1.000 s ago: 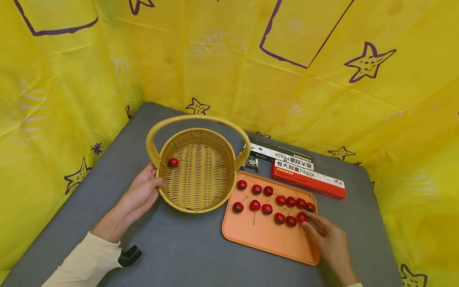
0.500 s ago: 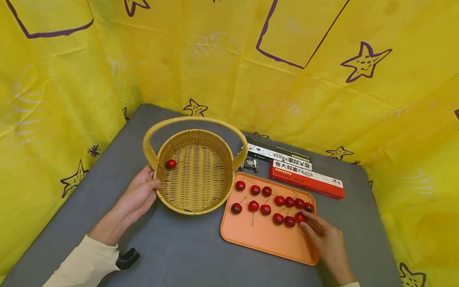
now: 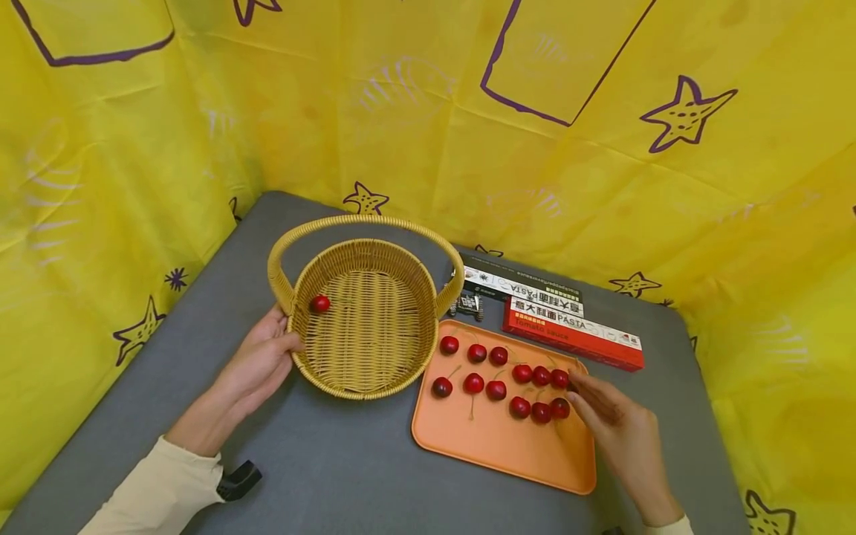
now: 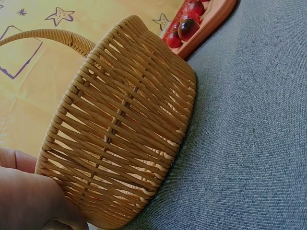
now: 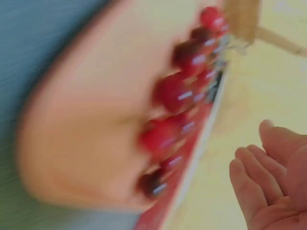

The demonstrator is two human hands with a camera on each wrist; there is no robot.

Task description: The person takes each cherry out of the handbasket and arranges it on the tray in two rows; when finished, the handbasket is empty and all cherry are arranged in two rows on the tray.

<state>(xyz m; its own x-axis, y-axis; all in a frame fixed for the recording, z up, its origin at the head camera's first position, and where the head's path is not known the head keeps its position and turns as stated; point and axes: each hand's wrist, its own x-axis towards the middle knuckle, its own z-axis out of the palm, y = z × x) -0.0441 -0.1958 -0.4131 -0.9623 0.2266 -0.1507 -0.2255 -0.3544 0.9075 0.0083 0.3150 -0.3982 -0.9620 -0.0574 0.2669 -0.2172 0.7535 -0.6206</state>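
My left hand (image 3: 262,358) grips the left side of a round wicker basket (image 3: 368,334), thumb on its rim, below the arched handle. One red cherry (image 3: 320,304) lies inside near the left wall. Two rows of cherries (image 3: 496,390) with thin stems lie on an orange tray (image 3: 481,446) to the right. My right hand (image 3: 622,423) is over the tray's right end, its fingertips close to the last cherries. In the right wrist view, the fingers (image 5: 247,184) and thumb stand apart with nothing visible between them. The far row's end cherry is hidden from the head view.
Behind the tray lie a red pasta box (image 3: 575,334) and a dark pasta box (image 3: 521,279). A small dark object (image 3: 466,305) sits between basket and boxes. The grey table (image 3: 334,461) is enclosed by yellow patterned cloth (image 3: 401,134).
My right hand has let go of the near row's end cherry and moved slightly back and right. That cherry stays on the tray, now showing a darker side. The left hand keeps its grip.
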